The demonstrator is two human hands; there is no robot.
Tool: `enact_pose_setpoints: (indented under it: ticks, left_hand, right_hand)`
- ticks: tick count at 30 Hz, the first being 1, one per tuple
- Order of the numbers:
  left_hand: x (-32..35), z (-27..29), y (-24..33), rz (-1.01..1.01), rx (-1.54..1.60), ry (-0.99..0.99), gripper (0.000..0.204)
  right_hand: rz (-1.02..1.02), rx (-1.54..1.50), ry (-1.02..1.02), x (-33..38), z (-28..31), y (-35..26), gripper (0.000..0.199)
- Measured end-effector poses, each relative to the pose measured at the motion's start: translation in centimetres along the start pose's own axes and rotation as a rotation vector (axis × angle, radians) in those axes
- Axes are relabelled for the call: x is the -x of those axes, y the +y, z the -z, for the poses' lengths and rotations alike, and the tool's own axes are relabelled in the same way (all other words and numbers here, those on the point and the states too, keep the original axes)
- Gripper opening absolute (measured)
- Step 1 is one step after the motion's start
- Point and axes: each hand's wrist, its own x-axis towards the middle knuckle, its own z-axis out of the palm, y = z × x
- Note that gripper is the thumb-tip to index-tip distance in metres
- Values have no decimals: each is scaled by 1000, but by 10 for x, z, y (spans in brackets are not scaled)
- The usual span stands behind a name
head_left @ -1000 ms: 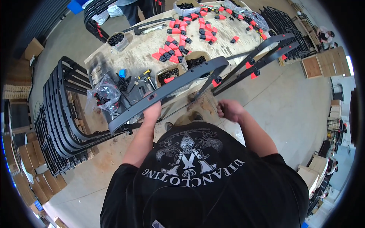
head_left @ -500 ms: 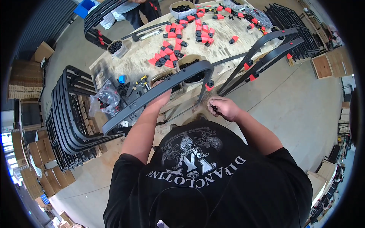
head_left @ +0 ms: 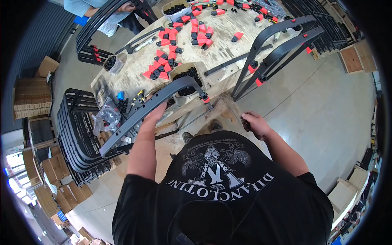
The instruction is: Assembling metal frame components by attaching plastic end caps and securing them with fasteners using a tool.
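A curved dark-grey metal tube frame (head_left: 134, 118) lies slantwise across the near left edge of the table, with a red-tipped fitting (head_left: 206, 99) at its right end. My left hand (head_left: 158, 112) reaches in beneath the tube beside a container of small black parts; its fingers are hidden there. Apart from the frame, over the floor to the right, my right hand (head_left: 256, 123) is closed with its fingers curled. Something small and dark seems to be in it, too small to name. An open box (head_left: 203, 74) of black parts sits just beyond the tube.
Red-and-black plastic pieces (head_left: 161, 63) are scattered over the wooden table (head_left: 222, 45). Two more curved frames (head_left: 281, 53) lean at its right end. Stacked frames (head_left: 75, 126) stand at left, near a clear plastic bag (head_left: 108, 116). Another person (head_left: 87, 8) handles frames at far left.
My right hand has moved right, away from the tube's end. My left hand remains under the tube. The view has shifted, and more of the other person shows.
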Motion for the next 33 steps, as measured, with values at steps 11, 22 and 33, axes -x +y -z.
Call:
enact_pose_setpoints:
  ticks: [11,22,33]
  left_hand:
    - [143,32,27,33,1063,-344,47]
    - [222,59,-115,-425,865,-62,46]
    - [258,87,-279,-683,247,347,38]
  right_hand:
    - [-64,237,-546,-41,-158,-28,45]
    - [-236,-192,-671,-46,-345,50,44]
    - [-412,-475,-896,-10,-477,123,43]
